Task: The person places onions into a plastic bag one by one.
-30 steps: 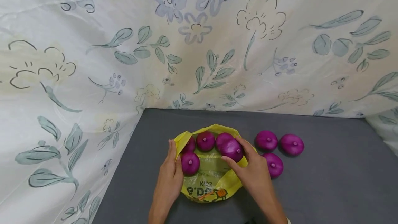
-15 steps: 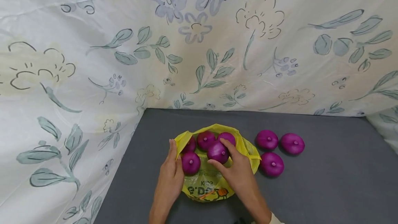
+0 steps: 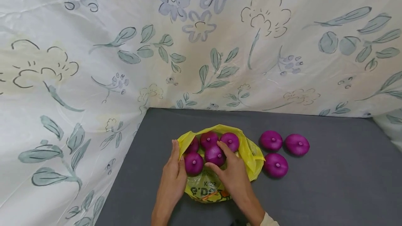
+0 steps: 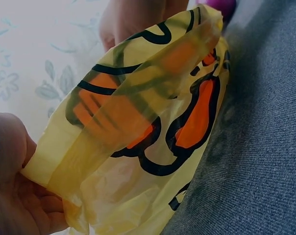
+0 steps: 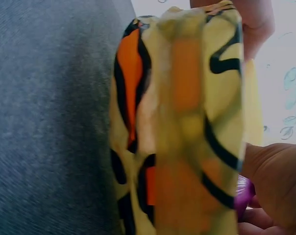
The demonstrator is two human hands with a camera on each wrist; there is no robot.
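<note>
A yellow plastic bag with black and orange print lies with its mouth spread wide on the grey surface. My left hand grips its left rim between thumb and fingers; in the left wrist view the hand pinches the bag's edge. Inside the bag my right hand holds a red onion between thumb and fingers. Around it in the bag sit several more, among them an onion at the left and another at the back right. In the right wrist view the bag's wall hides most of the held onion.
To the right of the bag lie three loose red onions: one at the back, one farther right and one nearer. A floral cloth hangs behind and to the left of the grey tabletop.
My right hand has carried the held onion leftward from the bag's right rim to its middle, between the others. The bag's right side has unfolded outward. My left hand stays on the left rim.
</note>
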